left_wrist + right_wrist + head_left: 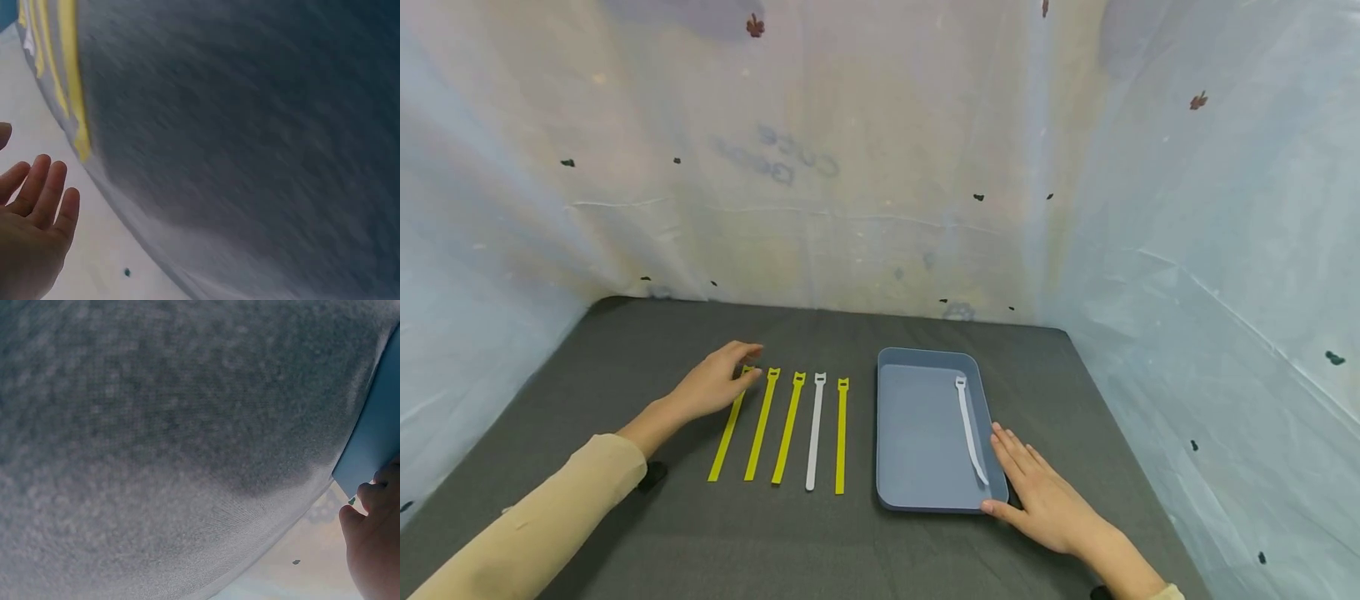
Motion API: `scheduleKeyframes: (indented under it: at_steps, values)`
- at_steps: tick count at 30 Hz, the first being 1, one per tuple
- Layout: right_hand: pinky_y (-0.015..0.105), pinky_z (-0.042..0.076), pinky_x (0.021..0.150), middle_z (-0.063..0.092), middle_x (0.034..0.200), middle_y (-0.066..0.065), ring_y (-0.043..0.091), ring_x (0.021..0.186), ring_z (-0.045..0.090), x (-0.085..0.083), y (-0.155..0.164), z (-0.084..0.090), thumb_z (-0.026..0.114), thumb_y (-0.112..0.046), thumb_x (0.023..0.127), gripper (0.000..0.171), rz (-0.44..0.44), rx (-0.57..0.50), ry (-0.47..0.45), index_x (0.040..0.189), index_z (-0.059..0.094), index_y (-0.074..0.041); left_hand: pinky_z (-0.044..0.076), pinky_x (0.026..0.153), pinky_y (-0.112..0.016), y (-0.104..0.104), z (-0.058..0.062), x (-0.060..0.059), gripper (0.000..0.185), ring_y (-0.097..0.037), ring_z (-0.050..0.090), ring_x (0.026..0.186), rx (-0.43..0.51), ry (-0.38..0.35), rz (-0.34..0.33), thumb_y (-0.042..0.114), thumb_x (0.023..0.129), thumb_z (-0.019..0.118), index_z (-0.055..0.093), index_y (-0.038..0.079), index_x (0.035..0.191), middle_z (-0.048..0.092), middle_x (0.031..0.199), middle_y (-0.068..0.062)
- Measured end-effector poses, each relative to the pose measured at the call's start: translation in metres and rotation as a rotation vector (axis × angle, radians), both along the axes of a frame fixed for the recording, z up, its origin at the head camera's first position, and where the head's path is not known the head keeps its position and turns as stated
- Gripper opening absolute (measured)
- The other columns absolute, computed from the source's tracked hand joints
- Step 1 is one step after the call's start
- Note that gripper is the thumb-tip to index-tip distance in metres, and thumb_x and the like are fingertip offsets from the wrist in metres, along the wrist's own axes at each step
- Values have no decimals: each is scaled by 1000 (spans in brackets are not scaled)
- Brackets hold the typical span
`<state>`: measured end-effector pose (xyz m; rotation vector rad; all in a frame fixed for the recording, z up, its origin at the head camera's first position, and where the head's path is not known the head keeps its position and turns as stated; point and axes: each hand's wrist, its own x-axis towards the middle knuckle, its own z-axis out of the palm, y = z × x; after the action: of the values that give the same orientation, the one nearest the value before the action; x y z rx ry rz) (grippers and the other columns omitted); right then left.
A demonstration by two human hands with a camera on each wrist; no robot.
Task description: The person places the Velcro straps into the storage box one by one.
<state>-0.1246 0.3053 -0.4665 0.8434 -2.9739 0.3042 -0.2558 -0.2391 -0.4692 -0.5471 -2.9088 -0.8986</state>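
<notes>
Several yellow hook-and-loop cable ties (762,425) and one white cable tie (815,433) lie side by side on the dark cloth, slotted heads at the far end. My left hand (718,381) hovers over the head of the leftmost yellow tie (725,442), hiding part of it; in the left wrist view its fingers are parted with nothing between them. To the right is a blue-grey tray (917,442) with another white cable tie (967,425) lying along its right side. My right hand (1045,496) rests with extended fingers against the tray's right rim, thumb at the near corner.
The table (820,550) has a dark grey cloth over it. Translucent plastic sheeting (880,208) with small dark marks rises behind the table and along both sides. Bare cloth shows between the ties and the tray.
</notes>
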Motion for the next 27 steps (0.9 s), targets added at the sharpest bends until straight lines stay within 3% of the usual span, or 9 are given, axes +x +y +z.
scheduleKeyframes:
  at_steps: [2,7,9,13,27]
  values:
    - [51,26,122,22,172,9,31,157,24,1,0,0,58,-65,98,96,-3,2,-7,164,27,-3,51,95,-60,-7,-1,1,50,-42,58,126,-41,-8,4,20,106,62,50,-3,149,53,143,-23]
    - [30,7,128,22,172,10,32,157,25,3,-1,0,58,-65,98,96,7,-5,-6,164,27,-2,52,91,-59,-20,-5,3,52,-41,58,118,-132,-21,8,20,105,65,51,-6,147,55,134,-25]
    - [21,-3,125,23,172,11,35,156,26,4,-1,0,59,-64,99,95,17,-16,-2,163,28,-1,51,91,-59,-24,-5,5,53,-42,57,117,-150,-31,9,21,103,66,51,-7,146,55,132,-26]
    - [14,-10,120,25,170,15,40,153,29,4,-3,2,60,-62,99,93,35,-22,19,162,30,1,50,91,-60,-28,-4,9,56,-44,55,117,-181,-41,5,23,101,69,52,-9,144,53,130,-29]
    - [14,-10,120,27,169,16,39,154,30,5,-2,3,60,-60,100,92,42,-24,31,161,31,1,48,89,-59,-27,-8,13,47,-45,53,113,-156,-25,-5,22,98,74,62,-8,133,52,126,-28]
